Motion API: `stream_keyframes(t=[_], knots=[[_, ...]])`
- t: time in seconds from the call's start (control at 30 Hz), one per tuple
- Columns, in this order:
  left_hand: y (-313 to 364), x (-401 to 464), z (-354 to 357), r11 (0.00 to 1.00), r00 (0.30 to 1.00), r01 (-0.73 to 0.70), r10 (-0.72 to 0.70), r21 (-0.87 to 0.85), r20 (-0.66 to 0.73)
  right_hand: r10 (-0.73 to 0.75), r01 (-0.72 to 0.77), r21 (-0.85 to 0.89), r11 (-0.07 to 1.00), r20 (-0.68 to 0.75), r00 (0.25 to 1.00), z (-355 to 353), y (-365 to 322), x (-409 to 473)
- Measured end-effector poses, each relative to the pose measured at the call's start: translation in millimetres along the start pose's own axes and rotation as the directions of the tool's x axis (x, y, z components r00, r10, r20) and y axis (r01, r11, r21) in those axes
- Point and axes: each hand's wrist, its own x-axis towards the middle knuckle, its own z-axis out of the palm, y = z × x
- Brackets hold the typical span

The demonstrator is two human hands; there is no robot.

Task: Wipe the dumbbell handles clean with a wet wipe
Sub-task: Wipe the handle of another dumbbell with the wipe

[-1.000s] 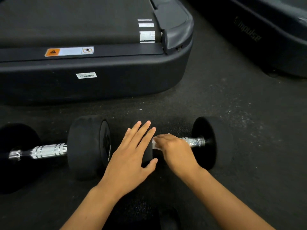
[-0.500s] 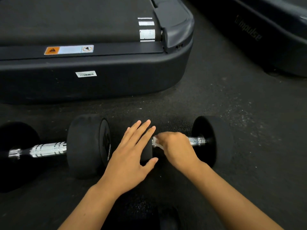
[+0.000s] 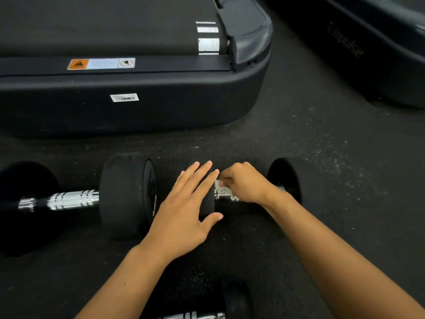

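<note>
Right dumbbell (image 3: 296, 180) lying on the dark rubber floor (image 3: 310, 139), chrome handle (image 3: 226, 195) running left to right between two black heads, the left head mostly hidden under the left hand (image 3: 184, 210), the right head in plain view. Right hand (image 3: 246, 183) curled over the handle, fingers closed around a small white wet wipe (image 3: 218, 183) and pressing it onto the chrome just beside the left head. Left hand flat and open, fingers spread and stretched forward across the top of that head, thumb out toward the near side, nothing gripped. Second dumbbell (image 3: 124, 194) lying in line just to the left, its near head almost touching the first, knurled chrome bar (image 3: 69, 200) bare. Part of a third dumbbell (image 3: 230, 300) at the bottom edge between the forearms. Beyond, the black base of a treadmill (image 3: 184, 95) with an orange warning sticker (image 3: 101, 64) and a white barcode label (image 3: 124, 97), and a second dark machine (image 3: 368, 56) at the upper right, well apart from the dumbbells
</note>
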Motion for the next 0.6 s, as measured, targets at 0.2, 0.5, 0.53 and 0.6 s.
stream_keyframes(t=[0.2, 0.5, 0.53, 0.6], knots=[[1.0, 0.7, -2.8, 1.000, 1.000, -0.002, 0.002, -0.029, 0.007, -0.010, 0.010, -0.010, 1.000, 0.049, 0.999, -7.4, -5.1, 3.7], [0.4, -0.1, -2.9, 0.999, 1.000, 0.002, -0.002, -0.050, 0.009, -0.161, 0.134, -0.165, 0.977, -0.162, 0.974, 15.1, 2.2, -24.6], [0.8, 0.1, -3.0, 0.999, 1.000, 0.005, -0.005, -0.049, 0.011, -0.213, 0.173, -0.204, 0.964, -0.197, 0.957, 22.2, 1.1, -28.5], [0.1, -0.2, -3.4, 0.999, 1.000, 0.009, -0.009, -0.042, 0.017, -0.298, 0.237, -0.229, 0.944, -0.280, 0.913, 33.1, 2.8, -40.7]])
